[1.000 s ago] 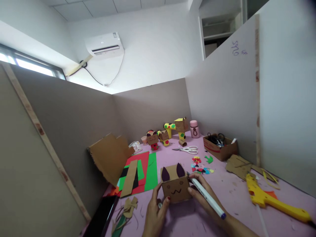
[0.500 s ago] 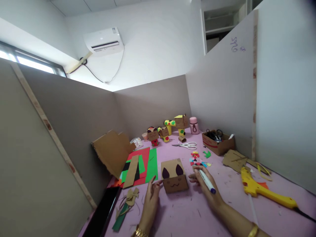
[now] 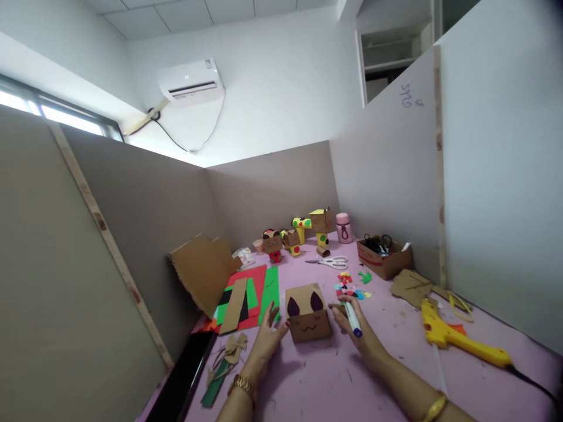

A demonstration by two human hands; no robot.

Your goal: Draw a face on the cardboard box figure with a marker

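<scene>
A small cardboard box stands on the pink tabletop, with a wavy mouth and small marks drawn on its front. Two dark purple, leaf-shaped pieces lie on its tan top. My left hand is beside its left side, fingers spread, the thumb at or very near the box edge. On the other side, my right hand holds a white marker with a blue-purple end between thumb and fingers. Its fingertips come close to the box's right side; whether they touch it I cannot tell.
Coloured paper sheets and cardboard lie left. Behind stand cardboard-headed figures, white-handled scissors and a pink flask. To the right are a tool box, paper cutouts and a yellow glue gun.
Both hands have moved in closer to the box, the left spreading its fingers more. The marker has stayed in my right hand and moved left with it. The camera view has shifted slightly.
</scene>
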